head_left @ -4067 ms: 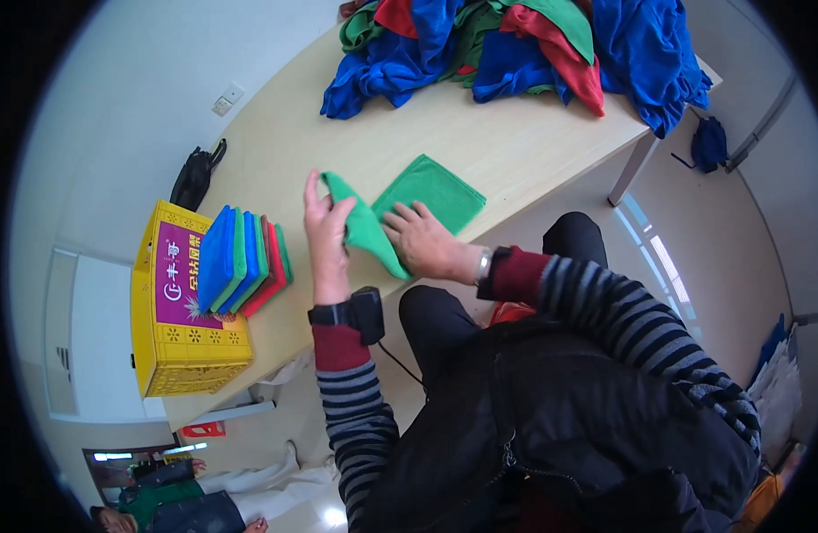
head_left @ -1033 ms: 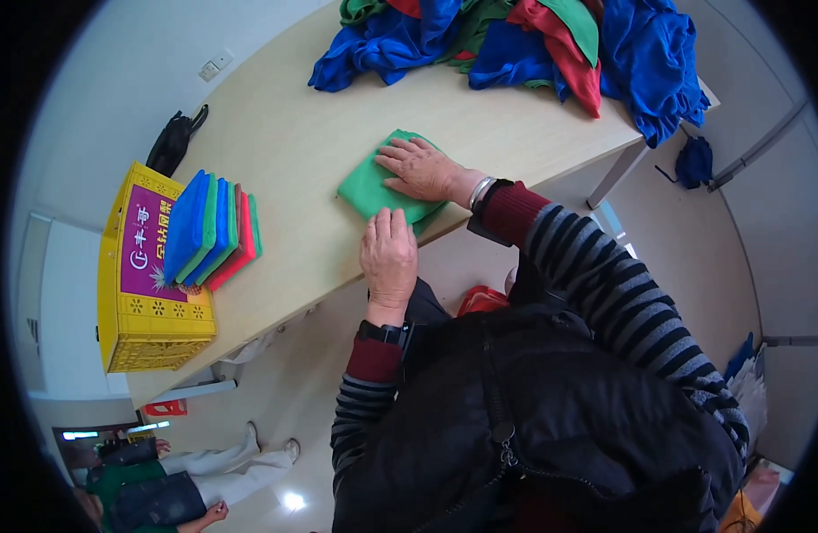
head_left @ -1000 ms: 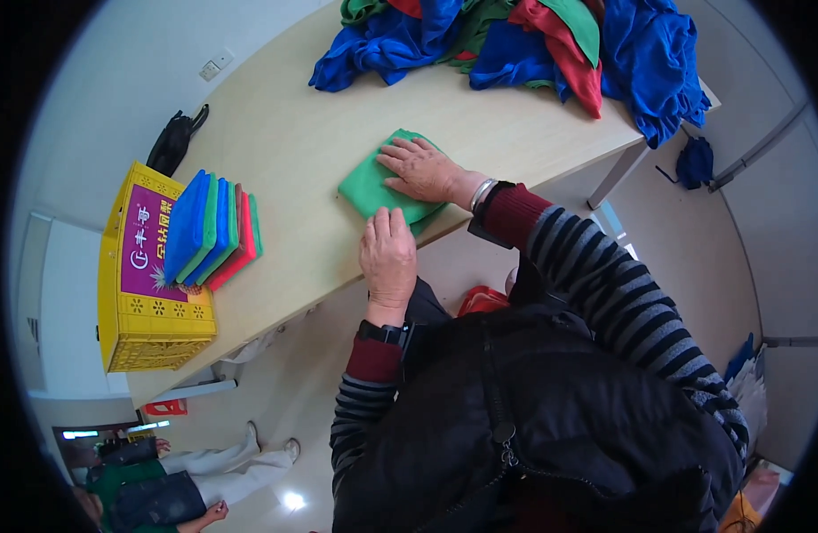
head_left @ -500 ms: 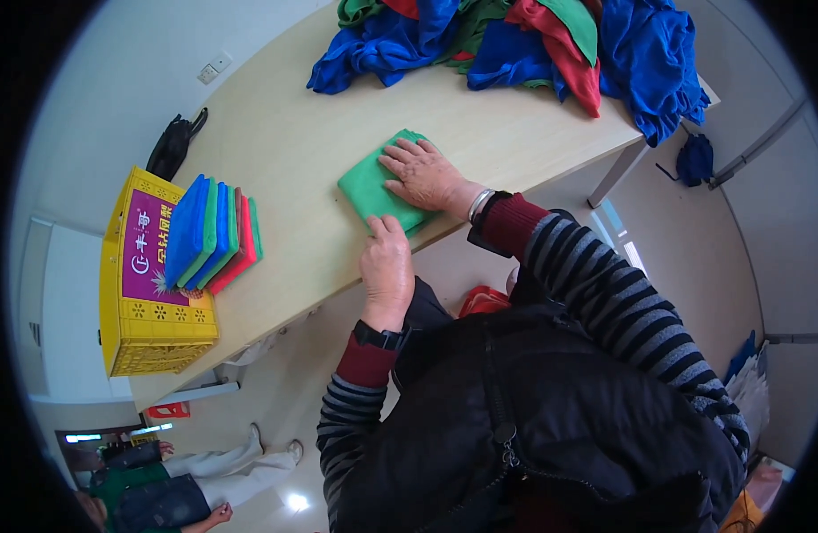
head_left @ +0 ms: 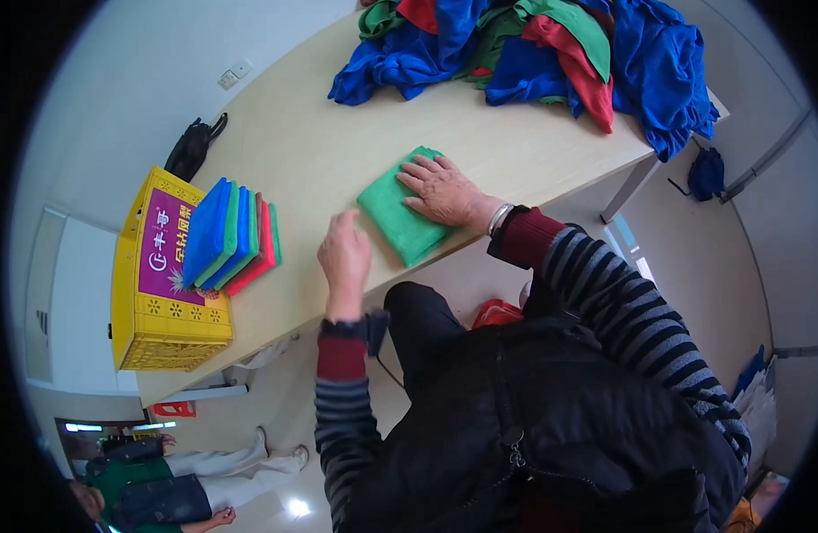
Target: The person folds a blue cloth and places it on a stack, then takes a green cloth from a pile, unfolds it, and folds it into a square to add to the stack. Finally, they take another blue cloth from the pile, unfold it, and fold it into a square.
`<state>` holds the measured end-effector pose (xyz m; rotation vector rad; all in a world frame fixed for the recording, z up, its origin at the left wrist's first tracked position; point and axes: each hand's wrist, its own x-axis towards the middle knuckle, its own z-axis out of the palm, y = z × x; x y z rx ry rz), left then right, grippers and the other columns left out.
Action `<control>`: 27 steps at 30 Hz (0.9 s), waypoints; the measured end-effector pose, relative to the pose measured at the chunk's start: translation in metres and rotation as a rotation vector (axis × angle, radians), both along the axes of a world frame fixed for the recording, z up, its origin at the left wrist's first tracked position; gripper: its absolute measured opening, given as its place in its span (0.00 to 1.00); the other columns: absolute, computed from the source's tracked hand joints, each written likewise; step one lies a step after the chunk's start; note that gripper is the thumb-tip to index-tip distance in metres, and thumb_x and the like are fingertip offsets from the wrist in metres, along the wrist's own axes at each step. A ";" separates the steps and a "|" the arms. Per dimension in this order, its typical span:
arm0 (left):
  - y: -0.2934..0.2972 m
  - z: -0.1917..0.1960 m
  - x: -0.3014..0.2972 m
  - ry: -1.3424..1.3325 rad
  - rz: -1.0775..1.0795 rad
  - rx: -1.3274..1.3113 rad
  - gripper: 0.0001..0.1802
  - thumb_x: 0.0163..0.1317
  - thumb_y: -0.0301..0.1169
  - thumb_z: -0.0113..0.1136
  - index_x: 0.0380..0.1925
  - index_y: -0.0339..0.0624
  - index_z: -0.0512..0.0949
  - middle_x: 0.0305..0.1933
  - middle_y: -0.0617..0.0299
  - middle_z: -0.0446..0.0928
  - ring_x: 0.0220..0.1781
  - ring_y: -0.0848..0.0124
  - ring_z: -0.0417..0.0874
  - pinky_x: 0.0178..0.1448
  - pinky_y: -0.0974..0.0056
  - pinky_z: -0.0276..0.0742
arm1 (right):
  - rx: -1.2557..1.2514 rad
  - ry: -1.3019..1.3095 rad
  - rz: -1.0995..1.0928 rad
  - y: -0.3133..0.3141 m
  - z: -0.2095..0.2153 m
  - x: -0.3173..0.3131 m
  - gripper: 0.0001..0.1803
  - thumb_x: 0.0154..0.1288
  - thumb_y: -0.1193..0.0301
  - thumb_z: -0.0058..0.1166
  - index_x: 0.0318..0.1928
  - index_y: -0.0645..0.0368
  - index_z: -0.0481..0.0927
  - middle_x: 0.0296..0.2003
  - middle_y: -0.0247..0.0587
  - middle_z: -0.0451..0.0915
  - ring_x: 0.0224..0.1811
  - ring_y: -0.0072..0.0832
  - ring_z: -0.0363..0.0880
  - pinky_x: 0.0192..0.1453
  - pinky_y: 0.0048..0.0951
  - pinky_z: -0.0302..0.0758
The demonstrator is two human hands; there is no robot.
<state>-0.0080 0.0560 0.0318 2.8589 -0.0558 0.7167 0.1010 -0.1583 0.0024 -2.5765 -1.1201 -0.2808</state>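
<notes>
A folded green cloth (head_left: 398, 213) lies near the table's front edge. My right hand (head_left: 444, 189) rests flat on its upper right part, fingers stretched out and a bracelet at the wrist. To the left of the cloth, my left hand (head_left: 345, 262) is lifted clear of it. Motion smears its fingers, and nothing shows in its grip. Several folded cloths (head_left: 234, 238) in blue, green and red stand in a leaning stack at the left, against a yellow crate.
The yellow crate (head_left: 173, 327) with a purple label sits at the table's left end, a black bag (head_left: 190, 149) behind it. A heap of loose blue, green and red cloths (head_left: 413, 53) covers the far side of the table (head_left: 311, 133). Another person (head_left: 160, 489) is at the lower left.
My left hand has let go of the green cloth's near left edge and moved left, away from it. My right hand stays on the cloth. The whole view has shifted slightly.
</notes>
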 end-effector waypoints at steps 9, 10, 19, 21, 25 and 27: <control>0.066 -0.029 0.089 0.589 -0.244 -0.819 0.10 0.64 0.33 0.65 0.40 0.40 0.77 0.38 0.69 0.78 0.42 0.77 0.78 0.47 0.69 0.73 | -0.015 -0.023 0.085 0.004 -0.003 0.002 0.33 0.77 0.48 0.38 0.73 0.55 0.65 0.74 0.44 0.62 0.79 0.43 0.54 0.82 0.48 0.46; 0.063 -0.027 0.087 0.600 -0.290 -0.869 0.10 0.65 0.32 0.65 0.42 0.40 0.77 0.39 0.70 0.78 0.43 0.79 0.77 0.50 0.71 0.72 | -0.008 -0.022 0.088 0.001 -0.004 0.003 0.34 0.77 0.48 0.38 0.73 0.55 0.64 0.74 0.44 0.62 0.79 0.43 0.54 0.82 0.48 0.46; 0.054 -0.025 0.072 0.518 -0.439 -1.169 0.05 0.68 0.26 0.62 0.40 0.41 0.76 0.36 0.72 0.77 0.39 0.82 0.74 0.48 0.74 0.70 | -0.049 -0.021 0.136 0.001 -0.002 0.003 0.34 0.77 0.47 0.37 0.74 0.54 0.63 0.74 0.45 0.61 0.79 0.43 0.53 0.82 0.48 0.47; 0.060 -0.034 0.075 0.481 -0.409 -1.125 0.06 0.68 0.26 0.62 0.41 0.40 0.76 0.37 0.71 0.77 0.39 0.82 0.75 0.47 0.73 0.71 | -0.049 -0.030 0.140 0.002 -0.001 0.003 0.34 0.77 0.47 0.37 0.74 0.53 0.63 0.74 0.44 0.61 0.79 0.43 0.53 0.82 0.47 0.47; 0.058 -0.051 0.078 0.366 -0.327 -1.048 0.09 0.67 0.26 0.63 0.44 0.38 0.75 0.38 0.68 0.80 0.39 0.80 0.78 0.46 0.72 0.74 | -0.039 -0.047 0.141 0.001 -0.005 0.004 0.34 0.77 0.46 0.36 0.73 0.52 0.64 0.74 0.43 0.62 0.79 0.42 0.54 0.82 0.48 0.48; 0.057 -0.058 0.074 0.251 -0.274 -1.062 0.11 0.66 0.27 0.64 0.46 0.38 0.75 0.38 0.63 0.82 0.38 0.78 0.80 0.43 0.69 0.76 | -0.009 -0.069 0.150 0.002 -0.007 0.005 0.33 0.77 0.45 0.36 0.72 0.51 0.66 0.73 0.42 0.64 0.78 0.41 0.56 0.81 0.49 0.48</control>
